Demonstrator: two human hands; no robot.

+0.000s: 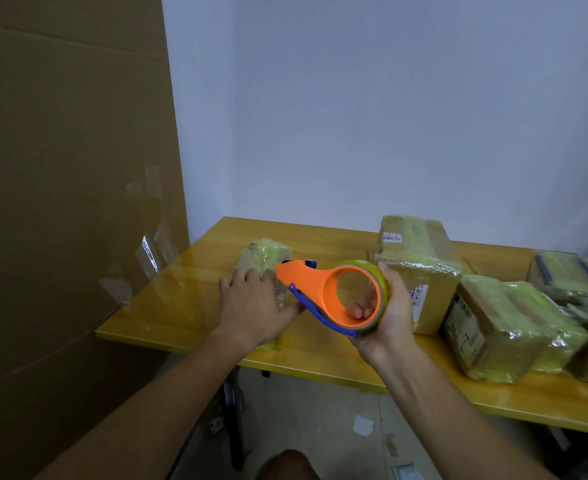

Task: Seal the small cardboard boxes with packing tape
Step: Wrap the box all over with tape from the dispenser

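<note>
A small cardboard box wrapped in yellowish tape lies on the yellow wooden table in front of me. My left hand rests flat on top of it, fingers spread, covering most of it. My right hand grips an orange and blue tape dispenser with a roll of clear tape, fingers through the roll's core. The dispenser's nose points left and sits just above the box, beside my left hand.
Several taped cardboard boxes stand along the table's right side, the nearest by the front edge. A tall cardboard sheet with loose tape strips leans at the left. White wall behind; paper scraps on the floor.
</note>
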